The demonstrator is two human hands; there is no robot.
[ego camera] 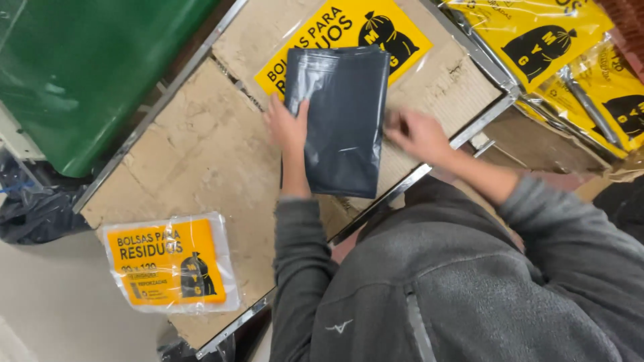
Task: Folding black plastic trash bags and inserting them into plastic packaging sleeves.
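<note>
two hands work a folded stack of dark grey bags [342, 121] on the cardboard-covered table [201, 161]. left hand [288, 127] lies flat on its left edge; right hand [417, 134] rests open beside its right edge. sealed yellow-labelled packets [171, 263] lie nearer the left elbow.

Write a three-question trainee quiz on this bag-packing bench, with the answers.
1. True or false: the left hand lies flat on the folded dark grey plastic bag stack.
2. Which lies under the stack's far end? A) a green sheet B) a yellow printed label in a clear sleeve C) a metal tray
3. Fill in: the sealed clear packet with the orange label lies near the bench's ___ corner by the person's left arm.

Key:
1. True; it presses the stack's left edge, while the right hand is at its right edge.
2. B
3. Near, on the worn brown cardboard bench top.
</note>
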